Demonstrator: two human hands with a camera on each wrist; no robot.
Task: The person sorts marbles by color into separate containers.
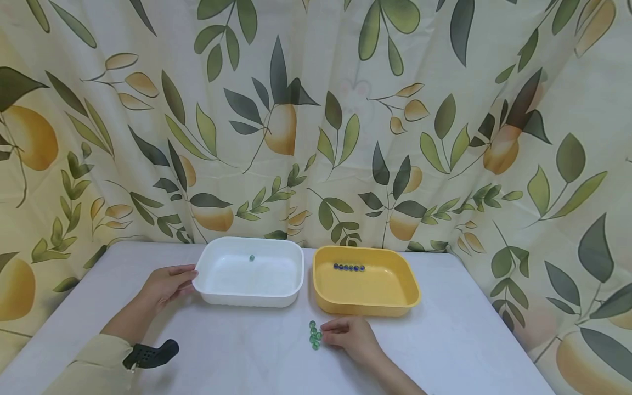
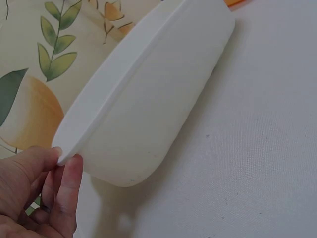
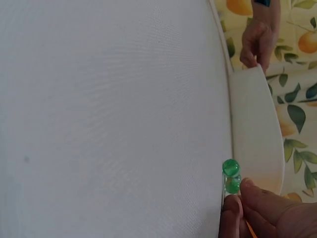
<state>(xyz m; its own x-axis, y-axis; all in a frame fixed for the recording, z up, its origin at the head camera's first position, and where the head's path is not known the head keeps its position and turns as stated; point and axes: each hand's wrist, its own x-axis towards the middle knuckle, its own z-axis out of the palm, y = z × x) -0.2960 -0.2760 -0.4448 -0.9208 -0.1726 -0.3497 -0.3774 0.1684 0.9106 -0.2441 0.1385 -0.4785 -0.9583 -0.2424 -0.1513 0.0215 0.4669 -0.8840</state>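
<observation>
My left hand (image 1: 170,285) pinches the left rim of a white plastic basin (image 1: 247,300) between thumb and fingers, also plain in the left wrist view. One green marble (image 1: 252,258) lies inside the basin. On the cloth in front of the basins is a small cluster of green glass marbles (image 1: 313,331). My right hand (image 1: 353,337) is at the right side of this cluster, thumb and fingers closing on a green marble (image 3: 233,185) at its edge. Another green marble (image 3: 231,167) shows just beyond it in the right wrist view.
To the right of the white basin stands a yellow basin (image 1: 365,308). A row of dark blue marbles (image 1: 349,267) lies inside it. A white cloth (image 1: 237,351) covers the table, and a leaf-and-fruit print curtain (image 1: 316,126) hangs behind. A black band (image 1: 150,355) circles the left wrist.
</observation>
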